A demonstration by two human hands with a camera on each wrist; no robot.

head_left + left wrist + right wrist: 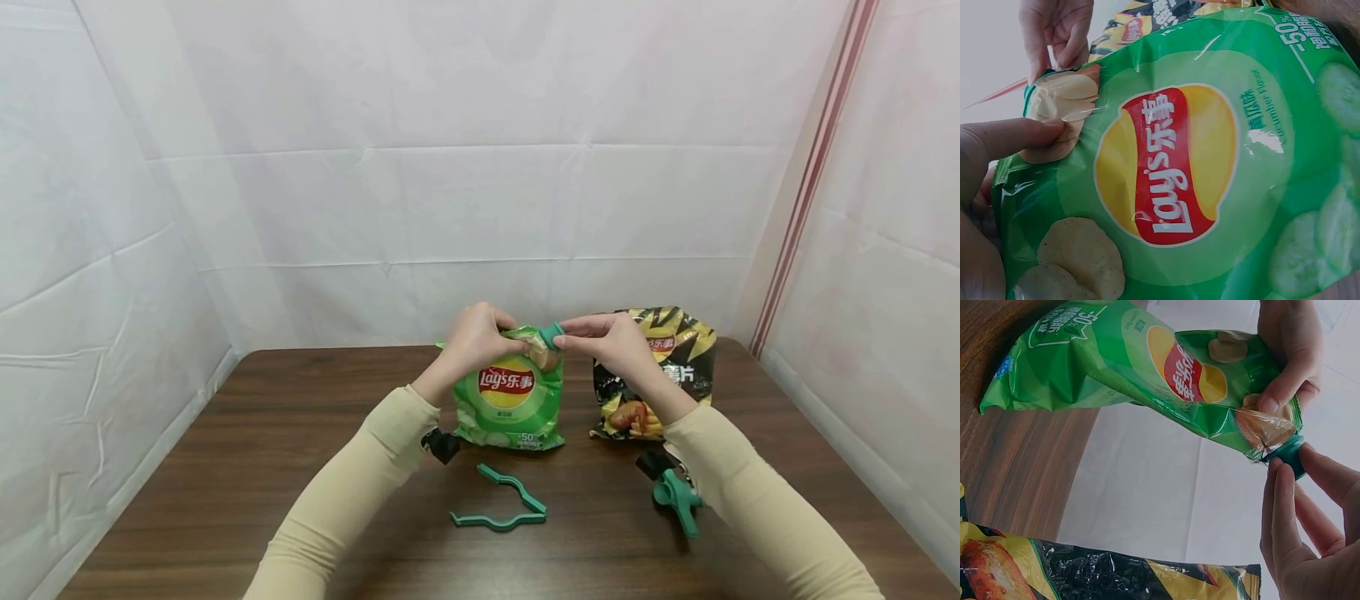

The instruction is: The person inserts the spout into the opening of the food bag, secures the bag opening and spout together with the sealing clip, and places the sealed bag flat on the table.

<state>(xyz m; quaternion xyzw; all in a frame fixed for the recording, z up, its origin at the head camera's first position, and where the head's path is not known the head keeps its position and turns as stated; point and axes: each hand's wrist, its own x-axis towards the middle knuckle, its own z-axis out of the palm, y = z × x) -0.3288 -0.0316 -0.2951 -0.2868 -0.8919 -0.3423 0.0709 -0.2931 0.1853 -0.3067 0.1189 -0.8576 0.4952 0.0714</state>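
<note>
My left hand point(476, 337) pinches the upper edge of a green Lay's chip bag point(491, 421), its thumb pressed on the front near the top corner. The bag stands upright on the table. At its top right corner is a small green plastic spout-like ring point(1290, 456), around the gathered film. The fingertips and thumb of my right hand point(618, 346) pinch this ring. In the right wrist view, the film is bunched where it enters the ring.
A black and yellow chip bag point(693, 375) stands behind my right forearm. On the wooden table point(300, 450), a green hinged bag clip point(510, 521) lies spread in front of the green bag. Another green plastic piece point(678, 498) is by my right sleeve. White sheeting point(480, 208) hangs behind.
</note>
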